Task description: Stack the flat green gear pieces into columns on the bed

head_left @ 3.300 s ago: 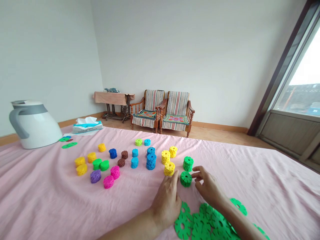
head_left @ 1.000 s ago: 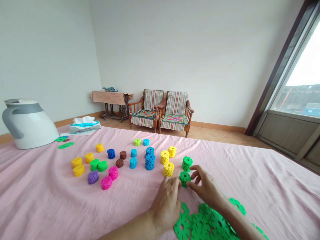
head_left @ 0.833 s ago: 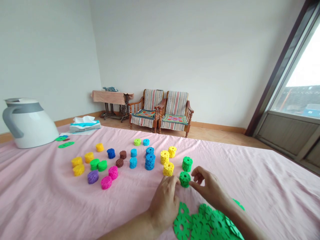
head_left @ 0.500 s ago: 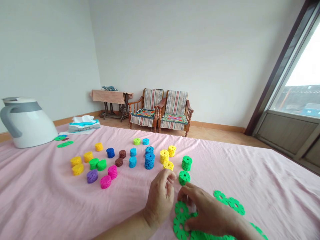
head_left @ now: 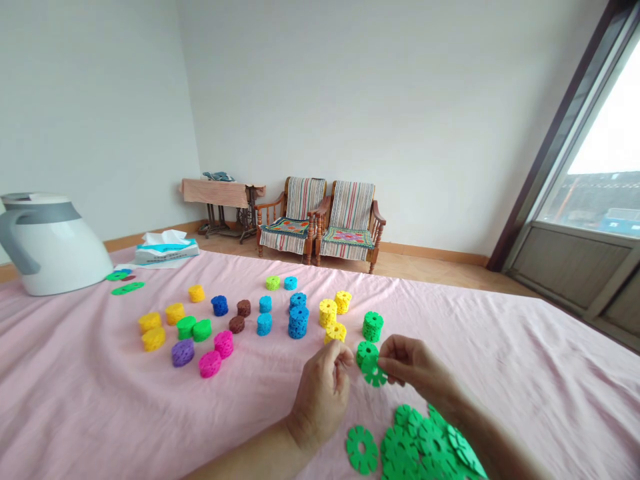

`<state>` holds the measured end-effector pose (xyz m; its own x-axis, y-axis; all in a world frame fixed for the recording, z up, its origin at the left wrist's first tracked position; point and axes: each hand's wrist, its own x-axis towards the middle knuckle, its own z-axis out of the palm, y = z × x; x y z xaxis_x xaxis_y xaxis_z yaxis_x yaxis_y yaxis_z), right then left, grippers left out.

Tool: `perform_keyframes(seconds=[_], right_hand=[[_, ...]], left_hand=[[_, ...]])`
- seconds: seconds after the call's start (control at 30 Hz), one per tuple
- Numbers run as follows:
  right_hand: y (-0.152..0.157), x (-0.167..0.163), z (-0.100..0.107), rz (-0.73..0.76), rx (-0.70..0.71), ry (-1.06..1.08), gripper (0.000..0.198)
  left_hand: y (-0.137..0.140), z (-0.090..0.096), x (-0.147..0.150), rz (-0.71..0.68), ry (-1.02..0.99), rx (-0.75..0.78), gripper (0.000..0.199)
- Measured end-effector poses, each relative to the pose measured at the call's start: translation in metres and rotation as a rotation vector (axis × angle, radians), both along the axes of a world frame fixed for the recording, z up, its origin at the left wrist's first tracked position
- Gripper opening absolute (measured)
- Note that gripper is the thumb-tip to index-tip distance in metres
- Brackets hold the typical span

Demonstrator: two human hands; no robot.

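Observation:
My right hand (head_left: 407,360) pinches a green notched disc (head_left: 375,375) between thumb and fingers, tilted just in front of a short stack of green discs (head_left: 367,352). Left of that stack, my left hand (head_left: 325,380) rests on its side with curled fingers, and no disc shows in it. Behind stands another green stack (head_left: 373,325). Below my right hand lies a loose pile of green discs (head_left: 425,443), partly covered by my forearm. A single green disc (head_left: 361,450) lies flat beside the pile.
Yellow stacks (head_left: 328,312) and blue stacks (head_left: 299,322) stand beyond my left hand. Pink (head_left: 210,364), purple (head_left: 183,353) and brown (head_left: 237,325) stacks are farther left. A white jug (head_left: 60,247) and a tissue box (head_left: 167,250) stand on the pink cloth (head_left: 125,420).
My right hand has lifted from the loose green discs and moved up beside the nearer green stack, now with a green disc in its fingers. My left hand has barely moved.

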<state>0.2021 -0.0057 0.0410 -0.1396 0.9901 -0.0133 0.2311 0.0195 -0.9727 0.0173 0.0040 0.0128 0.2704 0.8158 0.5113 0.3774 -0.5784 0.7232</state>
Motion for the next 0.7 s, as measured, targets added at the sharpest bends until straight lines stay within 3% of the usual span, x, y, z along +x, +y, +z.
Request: perform_keyframes(seconds=[0.1, 0.17, 0.43, 0.7], right_hand=[[0.012, 0.004, -0.009, -0.261, -0.041, 0.176, 0.028], [0.016, 0.004, -0.014, -0.34, -0.089, 0.295, 0.034], [0.02, -0.003, -0.024, -0.327, -0.152, 0.396, 0.033], [0.022, 0.008, -0.025, -0.376, -0.026, 0.151, 0.023]], left_hand=[[0.0, -0.002, 0.001, -0.032, 0.053, -0.032, 0.038], [0.0, -0.003, 0.002, -0.056, 0.081, -0.043, 0.045], [0.001, -0.007, 0.003, -0.106, 0.101, -0.036, 0.053], [0.0, -0.005, 0.003, -0.078, 0.116, -0.028, 0.046]])
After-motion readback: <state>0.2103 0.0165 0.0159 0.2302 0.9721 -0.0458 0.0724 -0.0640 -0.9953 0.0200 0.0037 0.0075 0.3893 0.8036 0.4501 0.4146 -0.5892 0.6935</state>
